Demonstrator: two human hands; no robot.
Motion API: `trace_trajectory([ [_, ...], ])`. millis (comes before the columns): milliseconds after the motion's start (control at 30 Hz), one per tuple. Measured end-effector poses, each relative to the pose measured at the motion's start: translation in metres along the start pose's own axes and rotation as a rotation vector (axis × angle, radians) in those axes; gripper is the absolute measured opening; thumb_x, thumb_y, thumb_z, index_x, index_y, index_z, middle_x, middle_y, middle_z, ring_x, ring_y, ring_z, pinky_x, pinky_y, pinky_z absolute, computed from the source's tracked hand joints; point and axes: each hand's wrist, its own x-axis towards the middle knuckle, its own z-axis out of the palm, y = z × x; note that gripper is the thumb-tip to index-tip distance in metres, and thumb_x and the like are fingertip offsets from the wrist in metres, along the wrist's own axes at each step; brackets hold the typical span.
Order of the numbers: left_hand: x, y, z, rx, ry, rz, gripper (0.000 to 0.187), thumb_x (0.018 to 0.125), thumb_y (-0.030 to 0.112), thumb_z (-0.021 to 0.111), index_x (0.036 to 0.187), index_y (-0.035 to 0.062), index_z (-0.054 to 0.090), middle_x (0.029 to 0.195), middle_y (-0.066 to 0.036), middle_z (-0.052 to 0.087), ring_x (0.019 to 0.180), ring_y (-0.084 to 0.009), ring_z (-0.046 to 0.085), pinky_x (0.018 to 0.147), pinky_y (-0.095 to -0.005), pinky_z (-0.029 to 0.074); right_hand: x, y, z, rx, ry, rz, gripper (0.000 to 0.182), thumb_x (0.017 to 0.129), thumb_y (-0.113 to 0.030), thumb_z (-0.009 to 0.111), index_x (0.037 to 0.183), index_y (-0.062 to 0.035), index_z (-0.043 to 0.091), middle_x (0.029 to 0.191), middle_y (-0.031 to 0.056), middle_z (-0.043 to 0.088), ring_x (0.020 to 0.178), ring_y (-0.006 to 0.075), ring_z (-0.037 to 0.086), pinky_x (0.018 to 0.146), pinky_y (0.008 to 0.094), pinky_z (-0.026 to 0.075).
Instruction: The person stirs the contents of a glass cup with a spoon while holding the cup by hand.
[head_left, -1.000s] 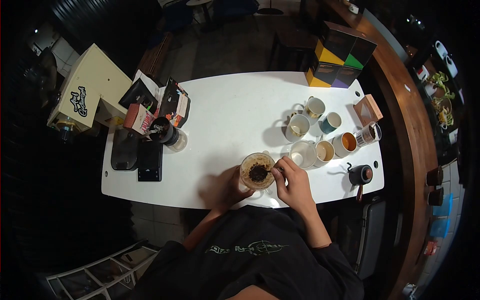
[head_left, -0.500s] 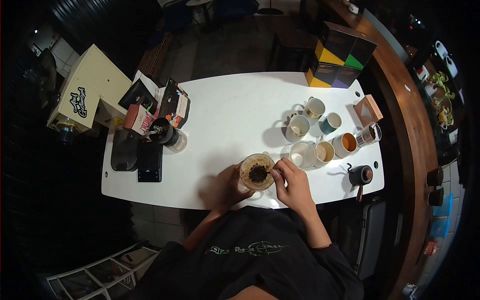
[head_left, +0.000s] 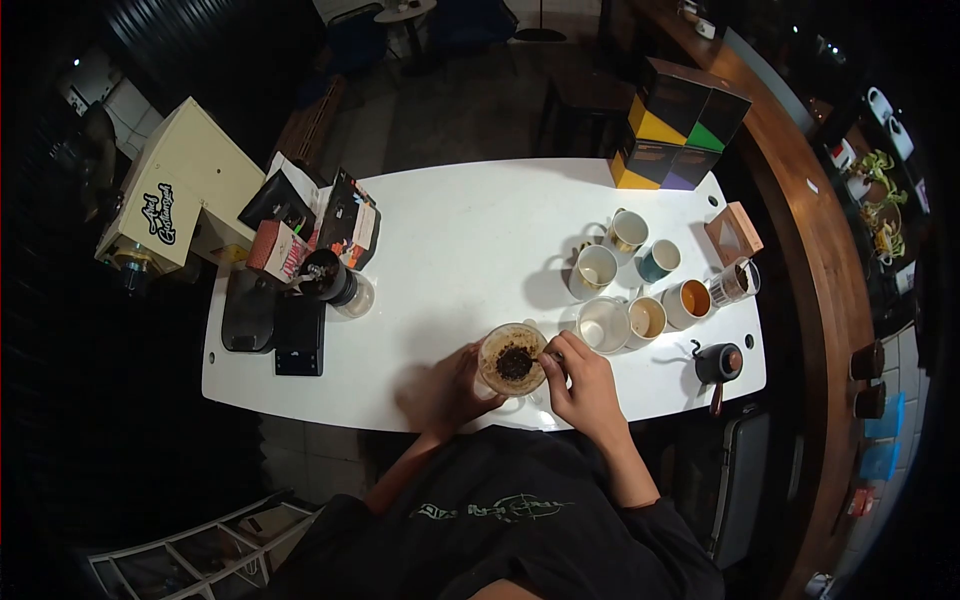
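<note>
A round coffee dripper with a pale filter (head_left: 498, 345) and dark coffee grounds (head_left: 514, 364) in it is near the table's front edge. My left hand (head_left: 466, 388) is wrapped round its left side. At the right rim, my right hand (head_left: 578, 376) pinches a thin dark utensil that reaches over the grounds; its tip is too small to make out. What stands under the dripper is mostly hidden. Just to the right of my right hand's fingers is a clear glass vessel (head_left: 604, 325).
Several cups, one orange inside (head_left: 692, 299), stand at right on the white table (head_left: 450, 230), with a small dark kettle (head_left: 718, 363). At left are a hand grinder (head_left: 330, 278), a black scale (head_left: 299, 338) and a cream machine (head_left: 185, 185). Boxes (head_left: 680, 125) stand back right.
The whole view has shifted slightly, so the table sits a little lower. Both hands keep their places at the dripper; the grounds look slightly rearranged.
</note>
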Motion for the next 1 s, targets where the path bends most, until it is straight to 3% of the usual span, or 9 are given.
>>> trace_trajectory([
  [167,0.002,-0.011,0.001,0.046,-0.071,-0.021,0.095,0.066,0.028,0.092,0.145,-0.0023,0.046,0.141,-0.027,0.055,0.135,-0.0447,0.05,0.116,-0.0511,0.042,-0.003,-0.003,-0.001,-0.059,0.017,-0.1,0.005,0.094,-0.004,0.066,0.092,-0.0009,0.063,0.082,0.0129,0.058,0.063,0.033,0.061,0.058,0.0407,0.047],
  [567,0.0,-0.051,0.025,-0.12,0.031,0.074,0.094,0.067,0.029,0.091,0.143,-0.0027,0.047,0.137,-0.027,0.056,0.135,-0.0452,0.051,0.116,-0.0516,0.042,-0.002,-0.003,-0.001,-0.058,-0.01,-0.124,0.007,0.095,-0.007,0.067,0.092,-0.002,0.063,0.081,0.012,0.058,0.061,0.0321,0.061,0.056,0.0412,0.048],
  [667,0.0,-0.057,0.027,0.051,0.122,0.145,0.093,0.066,0.027,0.091,0.142,-0.0025,0.048,0.135,-0.025,0.058,0.134,-0.0435,0.052,0.116,-0.0509,0.042,-0.002,-0.004,0.0,-0.093,0.003,-0.102,0.007,0.095,-0.007,0.067,0.092,-0.0021,0.063,0.081,0.012,0.058,0.061,0.0324,0.061,0.056,0.0416,0.048],
  [1000,0.005,-0.028,0.014,-0.196,0.047,0.12,0.09,0.065,0.016,0.091,0.143,-0.0022,0.05,0.137,-0.022,0.059,0.132,-0.0385,0.057,0.113,-0.0459,0.047,-0.001,-0.005,0.001,-0.124,-0.009,-0.127,0.007,0.095,-0.008,0.067,0.093,-0.0024,0.062,0.082,0.0122,0.059,0.062,0.0328,0.062,0.057,0.0425,0.048],
])
